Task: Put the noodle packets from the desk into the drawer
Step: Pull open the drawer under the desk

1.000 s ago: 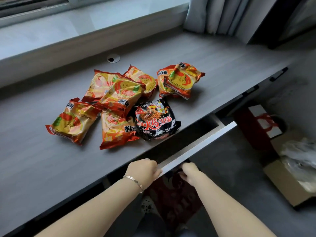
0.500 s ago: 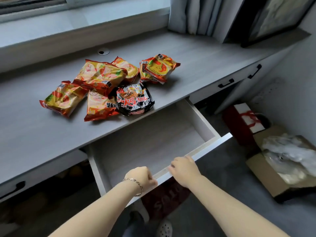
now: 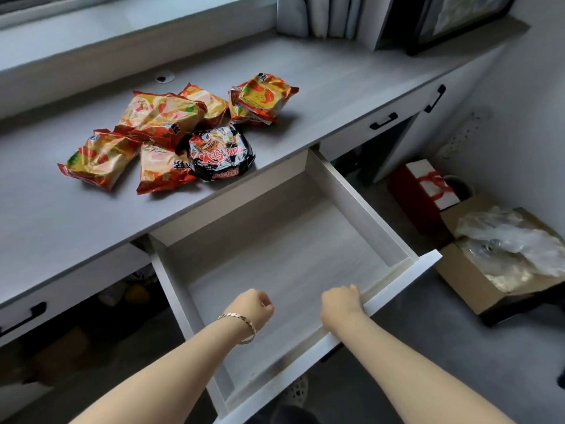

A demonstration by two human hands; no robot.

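Several orange-and-yellow noodle packets (image 3: 159, 117) lie in a loose heap on the grey desk (image 3: 61, 221), with one black packet (image 3: 221, 153) at the desk's front edge. Two more orange packets (image 3: 263, 97) are stacked to the right of the heap. Below the heap, the white drawer (image 3: 360, 203) stands pulled far out with nothing inside. My right hand (image 3: 341, 304) grips the top of the drawer front. Wearing a bracelet on its wrist, my left hand (image 3: 253, 307) is a closed fist just over the drawer's inside, holding nothing.
Shut drawers with black handles (image 3: 383, 120) flank the open one. On the floor to the right stand a red-and-white gift box (image 3: 428, 188) and a cardboard box (image 3: 477, 289) holding plastic wrap. A curtain (image 3: 324, 13) and a dark picture frame (image 3: 458, 19) sit at the desk's back.
The drawer has slid from slightly open to far out. My left hand has come off the drawer front and now hovers over the inside; my right hand still holds the front.
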